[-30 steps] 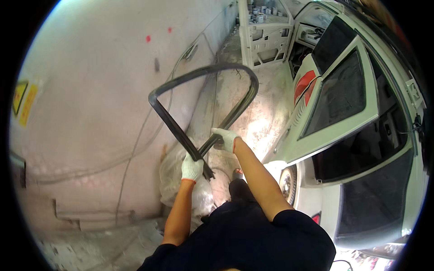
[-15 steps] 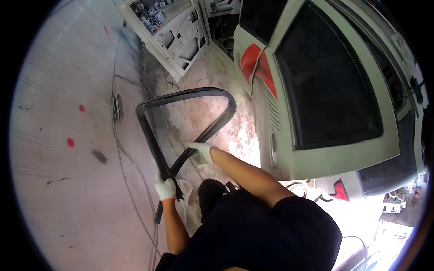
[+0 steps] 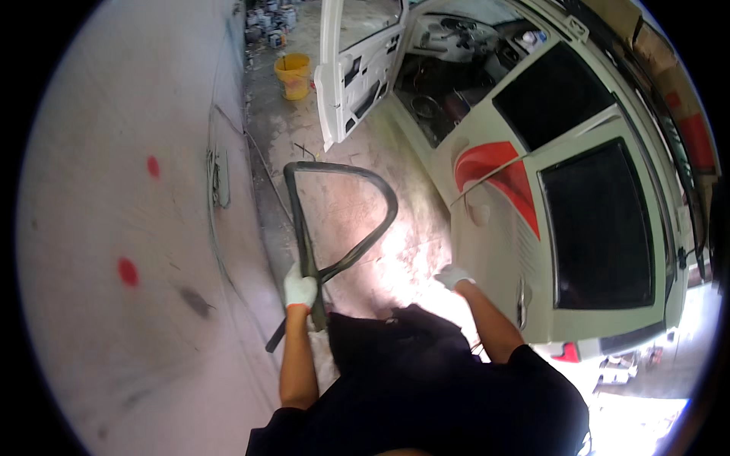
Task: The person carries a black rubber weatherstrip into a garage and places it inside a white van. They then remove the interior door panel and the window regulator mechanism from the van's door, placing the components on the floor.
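A black rubber window seal (image 3: 384, 228), bent into a loop, stands out in front of me. My left hand (image 3: 300, 289), in a white knitted glove with an orange cuff, is closed around its two strands where they cross. One loose end of the seal hangs below that hand, beside my forearm. My right hand (image 3: 455, 277), also gloved in white, is apart from the seal and near the lower side of the pale van (image 3: 494, 281). Its fingers look loosely stretched out with nothing in them, though bright glare blurs their tips.
A pale wall (image 3: 99, 197) with red spots and hanging cables runs along my left. Ahead, an open white front door (image 3: 365, 76) of the van swings out over the floor. Beyond it stand a yellow bucket (image 3: 293, 80) and several cans (image 3: 266, 23).
My right hand has let go of the seal and moved right, toward the van. The left hand still grips it. My view has tilted up, bringing the bucket and the van's front into sight.
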The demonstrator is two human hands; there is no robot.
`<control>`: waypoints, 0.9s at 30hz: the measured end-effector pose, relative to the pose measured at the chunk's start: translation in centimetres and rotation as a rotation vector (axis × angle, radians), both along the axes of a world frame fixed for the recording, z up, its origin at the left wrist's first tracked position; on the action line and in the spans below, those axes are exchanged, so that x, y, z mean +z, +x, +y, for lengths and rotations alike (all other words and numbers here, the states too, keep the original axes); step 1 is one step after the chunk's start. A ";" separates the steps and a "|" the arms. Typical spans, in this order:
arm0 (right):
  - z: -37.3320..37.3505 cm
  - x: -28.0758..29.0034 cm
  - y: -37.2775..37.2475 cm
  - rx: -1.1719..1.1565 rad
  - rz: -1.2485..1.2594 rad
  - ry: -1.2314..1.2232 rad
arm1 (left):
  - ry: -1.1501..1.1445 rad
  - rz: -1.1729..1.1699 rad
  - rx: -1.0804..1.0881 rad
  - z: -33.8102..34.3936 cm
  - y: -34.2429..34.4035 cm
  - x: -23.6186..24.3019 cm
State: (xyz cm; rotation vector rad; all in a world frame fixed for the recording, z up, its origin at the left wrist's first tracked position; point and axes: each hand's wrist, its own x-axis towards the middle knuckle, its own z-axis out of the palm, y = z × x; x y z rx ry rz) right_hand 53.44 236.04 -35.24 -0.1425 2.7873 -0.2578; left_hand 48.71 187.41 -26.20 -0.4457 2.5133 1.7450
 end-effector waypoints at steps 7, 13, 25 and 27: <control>2.2 5.2 9.4 -1.499 -0.420 -0.666 | -0.418 -0.180 -0.254 1.0 -9.4 3.7; 1.9 -4.6 20.2 -1.784 -0.594 -0.736 | -0.442 -0.074 -0.342 3.8 -20.2 4.0; 2.6 -10.3 -15.8 -1.125 -0.339 -0.912 | -0.496 0.010 -0.489 19.0 -46.6 7.7; 1.4 -2.0 -25.3 -1.517 -0.180 -1.172 | -0.496 0.017 -0.521 21.4 -50.7 7.9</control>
